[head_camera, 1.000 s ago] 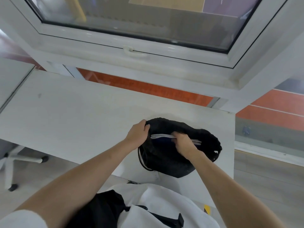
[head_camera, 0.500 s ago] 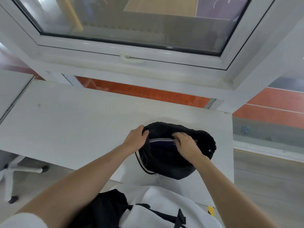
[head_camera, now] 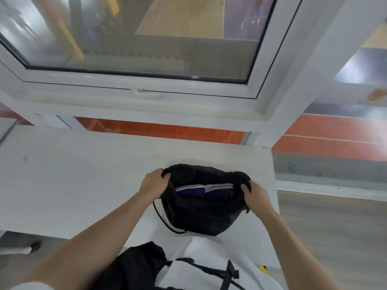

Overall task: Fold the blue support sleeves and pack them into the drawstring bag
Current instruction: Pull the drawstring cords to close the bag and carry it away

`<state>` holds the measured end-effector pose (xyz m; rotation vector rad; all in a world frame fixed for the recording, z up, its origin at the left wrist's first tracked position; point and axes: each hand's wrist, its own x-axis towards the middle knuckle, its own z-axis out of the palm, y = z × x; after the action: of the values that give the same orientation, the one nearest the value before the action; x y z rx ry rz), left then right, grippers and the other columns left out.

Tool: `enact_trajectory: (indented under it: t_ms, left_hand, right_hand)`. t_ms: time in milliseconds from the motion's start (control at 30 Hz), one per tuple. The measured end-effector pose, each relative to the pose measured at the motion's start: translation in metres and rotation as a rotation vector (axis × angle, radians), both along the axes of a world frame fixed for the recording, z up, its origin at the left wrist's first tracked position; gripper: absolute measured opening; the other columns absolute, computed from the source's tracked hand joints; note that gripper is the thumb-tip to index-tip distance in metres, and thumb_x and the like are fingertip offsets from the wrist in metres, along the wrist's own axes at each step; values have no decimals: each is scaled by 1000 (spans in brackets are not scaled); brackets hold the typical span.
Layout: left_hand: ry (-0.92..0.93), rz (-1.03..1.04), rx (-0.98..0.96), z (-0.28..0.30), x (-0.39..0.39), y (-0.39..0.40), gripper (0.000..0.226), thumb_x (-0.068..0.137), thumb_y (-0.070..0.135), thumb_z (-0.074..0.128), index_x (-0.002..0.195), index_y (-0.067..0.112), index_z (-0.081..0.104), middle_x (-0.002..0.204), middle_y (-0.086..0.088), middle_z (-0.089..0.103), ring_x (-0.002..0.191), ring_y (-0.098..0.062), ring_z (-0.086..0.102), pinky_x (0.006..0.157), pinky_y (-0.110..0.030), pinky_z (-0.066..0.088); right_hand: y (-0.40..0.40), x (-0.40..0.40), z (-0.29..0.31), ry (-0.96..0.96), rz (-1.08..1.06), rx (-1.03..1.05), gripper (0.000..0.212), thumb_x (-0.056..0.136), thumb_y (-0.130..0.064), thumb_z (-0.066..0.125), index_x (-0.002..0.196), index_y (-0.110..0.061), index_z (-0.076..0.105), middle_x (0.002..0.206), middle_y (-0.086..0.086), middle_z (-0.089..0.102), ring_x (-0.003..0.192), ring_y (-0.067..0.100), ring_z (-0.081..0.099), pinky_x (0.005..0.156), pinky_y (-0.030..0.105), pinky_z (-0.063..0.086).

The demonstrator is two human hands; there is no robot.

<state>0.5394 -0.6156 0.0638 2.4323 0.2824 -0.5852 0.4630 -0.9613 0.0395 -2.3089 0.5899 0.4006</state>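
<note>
A black drawstring bag [head_camera: 201,214] lies on the white table [head_camera: 79,176] near its right end, mouth open toward the window. Inside the mouth I see folded blue support sleeves [head_camera: 196,190] with white stripes along their top edge. My left hand [head_camera: 154,183] grips the left side of the bag's rim. My right hand [head_camera: 254,195] grips the right side of the rim. The two hands hold the opening stretched wide. A black cord loops out at the bag's lower left.
A white window frame with a handle [head_camera: 144,93] runs behind the table. The table's right edge [head_camera: 275,185] is just beyond my right hand, with wooden floor past it. A chair base [head_camera: 31,248] shows under the table at lower left.
My right hand came out of the bag's mouth and moved right onto the rim. The opening is now pulled wider, showing the blue sleeves inside. The left hand stayed on the rim.
</note>
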Motion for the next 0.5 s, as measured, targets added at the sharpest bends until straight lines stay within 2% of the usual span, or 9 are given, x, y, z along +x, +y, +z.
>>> enact_trajectory:
  t_ms: [67,167,233,333,433,500]
  left_hand:
    - [-55,45,12,8,4,3,32,104,38,44,88,14,59,85,-7,70,74,-24,68,59,-35,53]
    - [-156,102,-93,25,12,5,30,105,33,43,88,14,59,84,-7,69,78,-26,67,65,-36,50]
    - [-226,172,-224,37,19,2,27,104,30,44,89,15,61,85,-7,68,79,-25,66,65,-35,48]
    - [-299,353,-531,59,31,-1,21,101,25,50,94,15,67,87,-4,69,78,-23,63,69,-40,50]
    - [-329,423,-771,78,38,-4,20,103,17,52,96,12,70,76,6,67,68,-11,60,59,-27,46]
    - [-327,383,-834,86,38,-4,19,105,13,52,95,13,69,67,12,64,58,-3,59,50,-19,45]
  right_hand:
    - [2,5,16,-72,-31,19,29,106,-34,44,83,-20,54,73,11,67,46,33,66,44,43,56]
    - [-1,21,47,-143,-92,70,33,105,-30,46,81,-10,52,70,13,64,53,35,66,41,37,49]
    - [-1,34,68,-182,-114,140,32,104,-30,49,83,-7,55,69,11,61,59,32,62,47,37,49]
    - [3,49,98,-255,-148,277,29,103,-34,51,90,-11,62,71,9,59,60,25,56,55,37,46]
    - [4,58,121,-348,-202,386,26,101,-34,53,93,-13,67,76,8,58,65,22,53,60,39,43]
    - [2,58,129,-392,-235,453,25,100,-32,57,93,-11,67,75,8,53,65,22,49,58,39,42]
